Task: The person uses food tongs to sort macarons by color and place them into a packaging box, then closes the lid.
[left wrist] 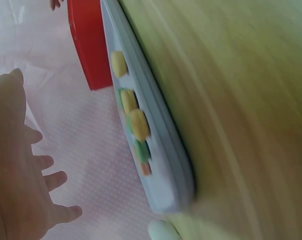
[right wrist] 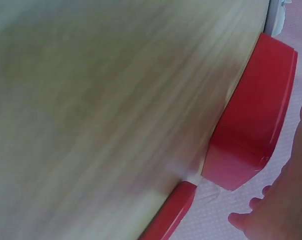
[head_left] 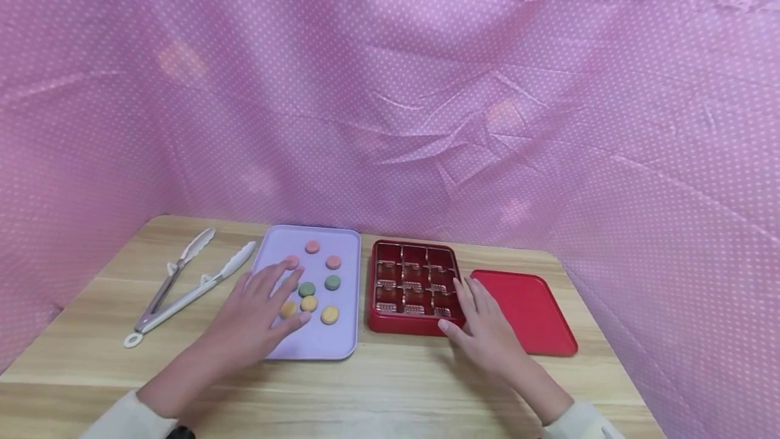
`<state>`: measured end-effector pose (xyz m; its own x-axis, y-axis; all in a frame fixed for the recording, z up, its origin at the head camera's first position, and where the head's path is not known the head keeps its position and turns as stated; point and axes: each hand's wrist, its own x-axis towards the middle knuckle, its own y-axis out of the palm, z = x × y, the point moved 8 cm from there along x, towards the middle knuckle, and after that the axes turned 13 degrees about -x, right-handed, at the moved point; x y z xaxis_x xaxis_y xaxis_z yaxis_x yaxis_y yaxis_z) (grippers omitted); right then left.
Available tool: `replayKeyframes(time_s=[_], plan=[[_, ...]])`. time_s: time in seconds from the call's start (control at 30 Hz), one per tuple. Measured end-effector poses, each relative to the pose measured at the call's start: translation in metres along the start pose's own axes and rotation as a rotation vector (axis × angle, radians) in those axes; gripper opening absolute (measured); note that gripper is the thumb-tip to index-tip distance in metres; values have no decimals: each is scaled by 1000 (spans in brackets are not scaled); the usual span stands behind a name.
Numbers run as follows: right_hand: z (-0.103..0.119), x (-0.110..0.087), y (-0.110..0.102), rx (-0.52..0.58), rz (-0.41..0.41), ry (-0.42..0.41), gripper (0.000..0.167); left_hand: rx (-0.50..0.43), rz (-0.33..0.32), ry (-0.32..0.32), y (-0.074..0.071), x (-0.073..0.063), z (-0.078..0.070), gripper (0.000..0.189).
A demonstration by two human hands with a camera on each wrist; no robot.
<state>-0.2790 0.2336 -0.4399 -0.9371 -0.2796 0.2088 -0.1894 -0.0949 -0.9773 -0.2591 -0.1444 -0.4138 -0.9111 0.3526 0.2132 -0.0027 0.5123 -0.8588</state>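
My left hand (head_left: 252, 314) hovers above the left part of a lilac tray (head_left: 342, 337), fingers spread and holding nothing. Small round macaron-like pieces lie on this tray: pink (head_left: 333, 262), green (head_left: 332, 282) and yellow (head_left: 330, 315) ones, some partly hidden by the fingers. The left wrist view shows a gap between the hand (left wrist: 20, 165) and the tray (left wrist: 161, 195). Near the right front corner of a red box (head_left: 399, 324) is my right hand (head_left: 487, 337), fingers extended and nothing in it. A clear divided insert (head_left: 414, 276) lines the box; no pieces show in its compartments.
White-and-grey tongs (head_left: 177, 314) lie spread on the wooden table (head_left: 378, 391), left of the tray. A flat red lid (head_left: 536, 317) rests right of the box, partly behind the right hand. Pink dotted cloth (head_left: 390, 120) hangs around the table's back and sides.
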Motion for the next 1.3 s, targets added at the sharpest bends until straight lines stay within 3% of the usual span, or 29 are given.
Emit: replayKeyframes(time_s=[0.2, 0.37, 0.63, 1.3], plan=[[-4, 5, 10, 30, 30, 6, 89, 1, -67, 2, -10, -9, 17, 79], [-5, 6, 17, 51, 49, 10, 89, -13, -68, -45, -16, -14, 30, 79], [-5, 7, 19, 122, 75, 47, 89, -8, -145, -57, -42, -17, 50, 72], [-4, 9, 23, 195, 106, 90, 93, -68, -236, -143, -66, -45, 121, 72]])
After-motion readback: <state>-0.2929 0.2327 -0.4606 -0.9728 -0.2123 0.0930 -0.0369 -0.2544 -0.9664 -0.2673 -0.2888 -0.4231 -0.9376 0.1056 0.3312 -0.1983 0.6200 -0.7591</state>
